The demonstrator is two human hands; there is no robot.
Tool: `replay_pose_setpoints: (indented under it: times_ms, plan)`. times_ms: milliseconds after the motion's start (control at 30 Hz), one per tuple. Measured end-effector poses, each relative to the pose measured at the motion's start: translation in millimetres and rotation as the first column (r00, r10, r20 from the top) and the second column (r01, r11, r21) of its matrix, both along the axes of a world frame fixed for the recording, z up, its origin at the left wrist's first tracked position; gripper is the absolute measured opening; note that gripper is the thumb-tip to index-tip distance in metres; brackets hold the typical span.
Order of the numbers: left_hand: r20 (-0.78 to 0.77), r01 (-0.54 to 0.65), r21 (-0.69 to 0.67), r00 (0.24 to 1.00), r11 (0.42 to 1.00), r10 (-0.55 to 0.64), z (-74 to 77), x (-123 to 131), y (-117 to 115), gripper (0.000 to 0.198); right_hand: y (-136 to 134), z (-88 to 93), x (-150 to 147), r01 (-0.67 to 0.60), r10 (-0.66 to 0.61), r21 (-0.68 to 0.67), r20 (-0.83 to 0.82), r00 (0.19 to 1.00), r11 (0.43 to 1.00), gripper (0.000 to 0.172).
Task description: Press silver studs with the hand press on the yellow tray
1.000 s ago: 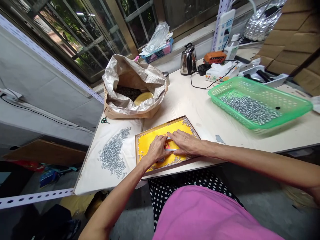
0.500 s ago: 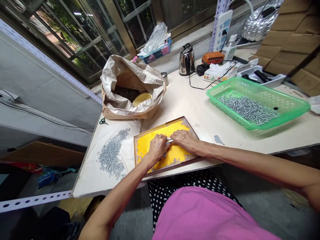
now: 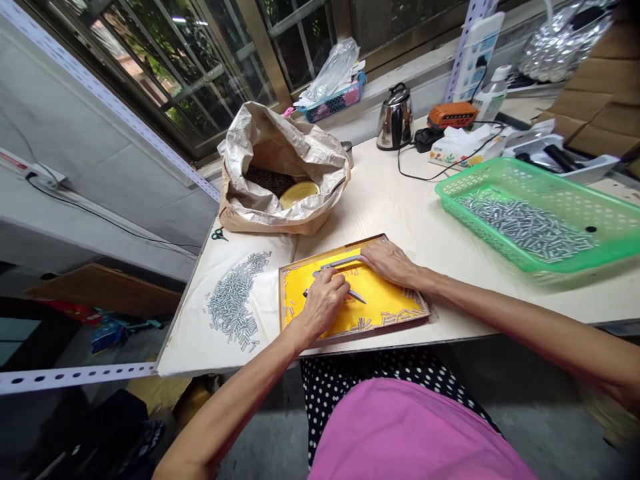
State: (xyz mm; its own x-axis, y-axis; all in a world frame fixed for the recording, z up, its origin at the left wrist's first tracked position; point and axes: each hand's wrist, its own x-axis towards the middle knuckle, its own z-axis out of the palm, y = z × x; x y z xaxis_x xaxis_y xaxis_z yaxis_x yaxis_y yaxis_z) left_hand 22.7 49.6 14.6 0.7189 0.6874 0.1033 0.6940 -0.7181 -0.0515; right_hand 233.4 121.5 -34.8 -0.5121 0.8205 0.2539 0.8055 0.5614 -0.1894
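Note:
My left hand (image 3: 326,300) is closed over the yellow-bottomed shallow tray (image 3: 367,317). A slim grey pointed tool (image 3: 357,296) sticks out from under its fingers toward the right; its exact kind is unclear. Along the tray's far side lies a long grey bar-like tool (image 3: 341,262), and my right hand (image 3: 389,264) has its fingers closed at that tool's right end. Whether the two grey parts are joined is hidden by my left hand. Small metal pins (image 3: 365,325) lie along the tray's edges.
A pile of metal pins (image 3: 233,301) lies left of the tray. Behind it stands an open paper sack (image 3: 280,221) with dark contents and a yellow round thing. To the right is a green basket (image 3: 507,250) of pins. Scissors (image 3: 219,235), a kettle (image 3: 394,120) and an orange battery (image 3: 452,115) sit farther off.
My hands have moved apart: the right one away to the tray's far side, the left one slightly nearer to me. More of the grey tool parts shows. The view has shifted slightly.

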Motion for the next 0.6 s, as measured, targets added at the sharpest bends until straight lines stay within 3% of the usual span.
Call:
replay_pose_setpoints:
  times_ms: [133, 233, 300, 400, 533, 600]
  plan:
    - [0.071, -0.053, 0.126, 0.997, 0.991, 0.044, 16.9, -11.7, -12.8, 0.019, 9.1, 3.0, 7.6, -0.074, 0.079, 0.121, -0.03, 0.996, 0.99, 0.041]
    - [0.27, -0.28, 0.159, 0.935, 0.947, 0.231, 20.6, -42.6, -17.8, 0.026, 14.8, 5.0, 27.1, -0.041, 0.044, 0.146, -0.017, 0.999, 0.988, 0.045]
    - [0.384, -0.487, 0.107, 0.824, 0.867, 0.416, 19.5, -76.0, -16.3, 0.024, 16.0, 5.5, 42.8, 0.01, -0.007, 0.118, -0.029, 1.0, 0.993, 0.046]
    - [0.395, -0.706, 0.011, 0.654, 0.708, 0.645, 14.5, -134.2, -8.8, 0.022, 10.8, 4.3, 60.7, 0.075, -0.067, 0.083, -0.087, 0.994, 0.994, 0.049]
    - [0.303, -0.876, -0.049, 0.444, 0.479, 0.843, 6.5, -195.4, -1.2, 0.026, -3.6, -2.8, 66.9, 0.067, -0.055, 0.11, -0.104, 0.993, 0.992, 0.052]
    - [0.233, -0.903, -0.062, 0.4, 0.425, 0.886, 2.0, -211.1, 0.0, 0.028, -9.7, -8.4, 65.3, 0.035, -0.023, 0.124, -0.093, 0.995, 0.992, 0.052]
